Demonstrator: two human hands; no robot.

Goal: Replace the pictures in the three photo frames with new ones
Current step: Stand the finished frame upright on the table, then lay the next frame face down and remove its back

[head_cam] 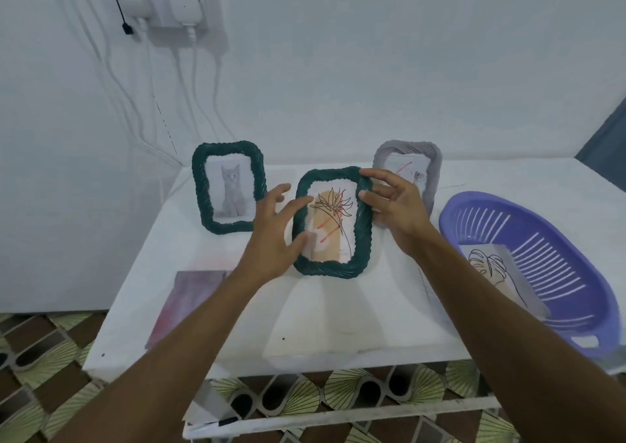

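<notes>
- Head view: my left hand (271,236) is resting spread fingers against the middle green frame (333,269).
- My right hand (396,205) is touching its right rim, fingers loosely apart.

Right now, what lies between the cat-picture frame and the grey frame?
In the head view, the green frame with the flower drawing stands there, with the left hand and right hand at its sides.

a wall socket (169,5) trailing white cables (193,86) — patterned floor (50,358) below.
</notes>
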